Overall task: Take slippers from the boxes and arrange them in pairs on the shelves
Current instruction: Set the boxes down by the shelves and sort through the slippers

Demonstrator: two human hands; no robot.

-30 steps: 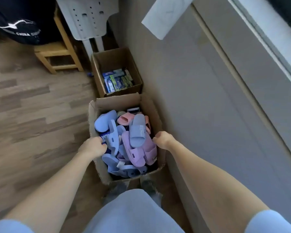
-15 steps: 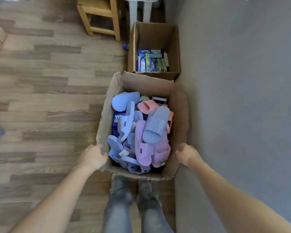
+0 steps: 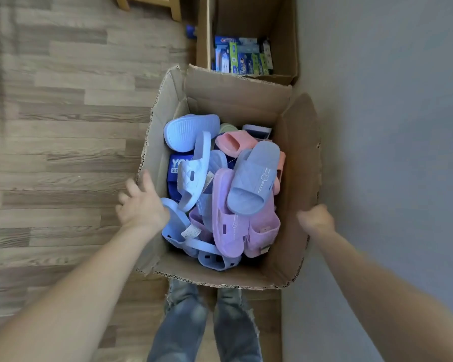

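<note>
An open cardboard box (image 3: 236, 92) stands on the floor in front of my feet, filled with several slippers. A grey-blue slipper (image 3: 254, 178) lies on top, over a lilac slipper (image 3: 226, 218) and a pink slipper (image 3: 233, 142). A pale blue quilted slipper (image 3: 194, 176) and a blue upturned slipper (image 3: 190, 129) lie on the left side. My left hand (image 3: 141, 205) hovers with spread fingers at the box's left wall, holding nothing. My right hand (image 3: 315, 220) is blurred against the box's right flap; its fingers are not visible.
A second cardboard box (image 3: 288, 35) with several small colourful packages (image 3: 242, 58) stands just beyond. A grey wall (image 3: 390, 126) runs along the right. Wooden stool legs (image 3: 175, 9) stand at the top, and wood floor (image 3: 63, 126) stretches to the left.
My view tilted down and closer to the slipper box. Both hands let go of the box's edges, drew back, then came forward along its sides; the left hand's fingers have spread.
</note>
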